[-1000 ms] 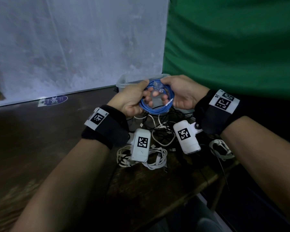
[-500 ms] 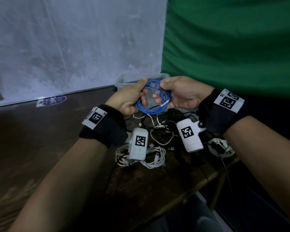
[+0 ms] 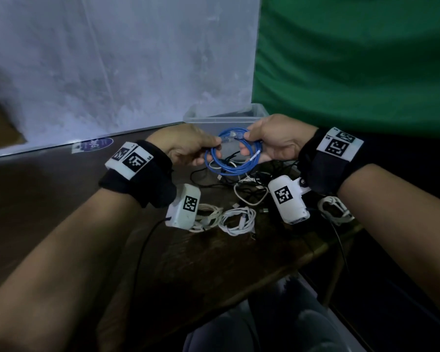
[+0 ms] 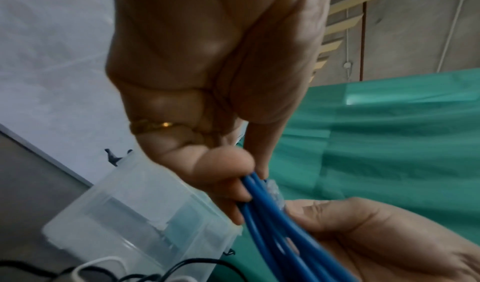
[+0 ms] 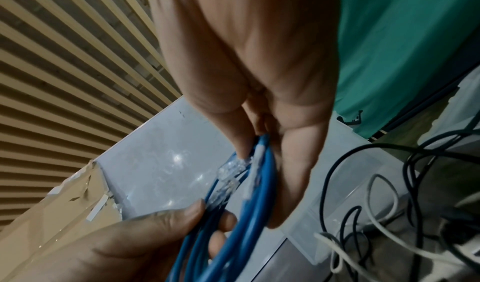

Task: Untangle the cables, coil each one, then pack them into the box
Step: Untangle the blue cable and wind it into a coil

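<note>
Hands meet above the far part of the dark wooden table (image 3: 61,204), both clamped on one blue cable (image 3: 230,171) wound into a coil. In the head view the coil hangs between them as a flattened ring, its long axis running roughly left to right, its plane tilted toward the camera, its lower arc drooping toward the loose wires below. The left hand (image 3: 186,147) pinches the coil's left side, thumb on top and fingers curled beneath; the left wrist view shows the strands running out from under the fingertips (image 4: 228,163) toward the other palm. The right hand (image 3: 274,142) pinches the upper right of the ring, thumb and forefinger closed on the strands just where the clear plugs (image 5: 231,168) lie. Those plugs sit at the top of the coil, pointing leftward toward the left thumb, so the cable's ends lie in the gap between the two grips while most of the loop hangs below them.

Just behind the hands stands the clear plastic box (image 3: 257,113), against the pale backdrop and the green cloth (image 3: 353,59). Under the coil, black and white cables (image 3: 250,196) lie tangled on the table. Nearer the person lie two coiled white bundles (image 3: 236,221), and another white bundle (image 3: 334,208) rests by the right wrist, close to the table's edge
</note>
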`<act>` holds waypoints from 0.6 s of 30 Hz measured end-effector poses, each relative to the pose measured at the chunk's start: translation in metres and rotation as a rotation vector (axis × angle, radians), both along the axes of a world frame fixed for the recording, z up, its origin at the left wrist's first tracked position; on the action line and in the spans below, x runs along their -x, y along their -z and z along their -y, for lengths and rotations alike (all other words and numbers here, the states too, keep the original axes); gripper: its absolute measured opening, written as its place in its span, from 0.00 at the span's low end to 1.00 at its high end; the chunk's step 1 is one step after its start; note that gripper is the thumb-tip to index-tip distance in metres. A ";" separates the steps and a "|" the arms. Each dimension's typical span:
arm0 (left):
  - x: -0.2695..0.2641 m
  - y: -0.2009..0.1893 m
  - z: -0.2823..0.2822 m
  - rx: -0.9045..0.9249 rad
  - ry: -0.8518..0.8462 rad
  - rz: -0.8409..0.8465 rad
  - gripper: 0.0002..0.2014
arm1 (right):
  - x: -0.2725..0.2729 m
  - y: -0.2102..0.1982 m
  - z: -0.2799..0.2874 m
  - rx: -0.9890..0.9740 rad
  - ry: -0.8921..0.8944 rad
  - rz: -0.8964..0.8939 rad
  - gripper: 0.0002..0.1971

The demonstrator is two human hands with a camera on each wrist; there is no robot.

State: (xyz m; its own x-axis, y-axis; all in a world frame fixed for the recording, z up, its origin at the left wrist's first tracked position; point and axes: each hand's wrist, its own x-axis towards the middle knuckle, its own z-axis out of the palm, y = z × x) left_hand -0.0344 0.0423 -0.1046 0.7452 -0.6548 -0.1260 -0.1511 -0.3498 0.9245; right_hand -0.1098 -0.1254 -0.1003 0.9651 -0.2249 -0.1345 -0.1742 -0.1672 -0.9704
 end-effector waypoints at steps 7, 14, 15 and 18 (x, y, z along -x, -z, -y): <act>-0.006 0.008 -0.032 -0.194 -0.089 -0.006 0.14 | -0.006 0.015 -0.022 0.156 -0.109 -0.145 0.11; -0.024 0.022 -0.058 -0.504 -0.147 0.027 0.15 | -0.027 0.020 -0.044 0.798 -0.147 -0.241 0.05; -0.027 0.025 -0.060 -0.532 -0.149 0.049 0.14 | -0.031 0.022 -0.047 0.864 -0.191 -0.263 0.08; -0.035 0.037 -0.064 -0.540 -0.209 0.136 0.09 | -0.036 0.026 -0.055 1.016 -0.310 -0.358 0.10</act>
